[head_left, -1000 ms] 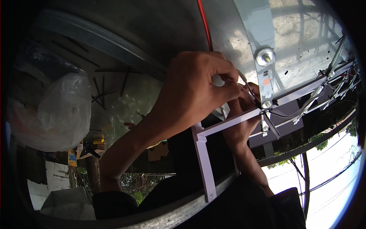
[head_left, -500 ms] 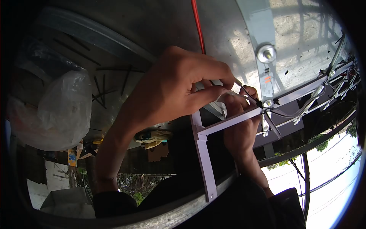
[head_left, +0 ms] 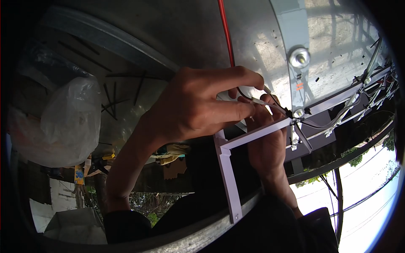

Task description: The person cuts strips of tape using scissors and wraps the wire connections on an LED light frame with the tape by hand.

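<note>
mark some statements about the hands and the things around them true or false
1. In the picture, the red cable runs above the left hand. True.
2. The plastic bag is solid black. False: it is whitish and translucent.
3. The pale frame crosses in front of the right hand. True.
4. The hands are far apart. False: they are close together.
5. A pale wire shows near both hands' fingertips. True.

Head-worn view, facing forward and down, close

Space beside red cable [head_left: 226, 33], pale bracket [head_left: 228, 181] across right hand [head_left: 270, 148]
</note>
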Demonstrator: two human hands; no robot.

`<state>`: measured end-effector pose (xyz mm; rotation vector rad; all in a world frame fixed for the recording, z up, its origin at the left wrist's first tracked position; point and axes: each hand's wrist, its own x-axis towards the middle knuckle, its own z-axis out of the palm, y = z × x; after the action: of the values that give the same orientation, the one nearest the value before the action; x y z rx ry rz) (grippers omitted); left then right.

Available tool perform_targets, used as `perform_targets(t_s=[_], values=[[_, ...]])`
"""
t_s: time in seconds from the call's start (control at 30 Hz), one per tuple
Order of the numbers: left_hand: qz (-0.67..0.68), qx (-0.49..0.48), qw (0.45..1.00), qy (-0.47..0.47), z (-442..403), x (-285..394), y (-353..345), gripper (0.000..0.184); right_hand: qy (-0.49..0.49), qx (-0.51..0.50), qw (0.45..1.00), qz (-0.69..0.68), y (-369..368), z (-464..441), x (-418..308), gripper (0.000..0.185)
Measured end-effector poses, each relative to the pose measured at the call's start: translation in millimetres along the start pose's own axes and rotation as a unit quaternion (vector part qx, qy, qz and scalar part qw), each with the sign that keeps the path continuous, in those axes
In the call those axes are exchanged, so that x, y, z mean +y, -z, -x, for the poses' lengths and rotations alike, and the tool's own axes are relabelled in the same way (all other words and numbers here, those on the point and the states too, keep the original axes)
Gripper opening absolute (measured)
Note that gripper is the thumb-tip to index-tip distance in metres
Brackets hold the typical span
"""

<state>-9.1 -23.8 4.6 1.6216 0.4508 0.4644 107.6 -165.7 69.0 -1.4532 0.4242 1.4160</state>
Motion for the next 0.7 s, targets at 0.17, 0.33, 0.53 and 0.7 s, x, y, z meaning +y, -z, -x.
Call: perform_targets(t_s=[0.17, 0.33, 0.53, 0.7], values=[[-0.003, -0.005, 1.0, 0.012, 0, 1, -2, 0.01, 0.005, -0.033, 0.999, 0.0, -2, -4, -4, 0.035], [0.04, -0.013, 0.999, 0.024, -1, 3, -4, 0.011, -0.041, 0.019, 0.999, -0.01, 0, -4, -3, 0.044], [0.046, -0.028, 0.997, 0.054, 3, 3, -3, 0.016, -0.013, -0.062, 0.998, -0.013, 8, -14, 2, 0.043], [0.036, -0.029, 0.998, 0.045, 3, 2, -2, 0.016, 0.03, -0.035, 0.993, 0.104, 6, -26, -7, 0.032]])
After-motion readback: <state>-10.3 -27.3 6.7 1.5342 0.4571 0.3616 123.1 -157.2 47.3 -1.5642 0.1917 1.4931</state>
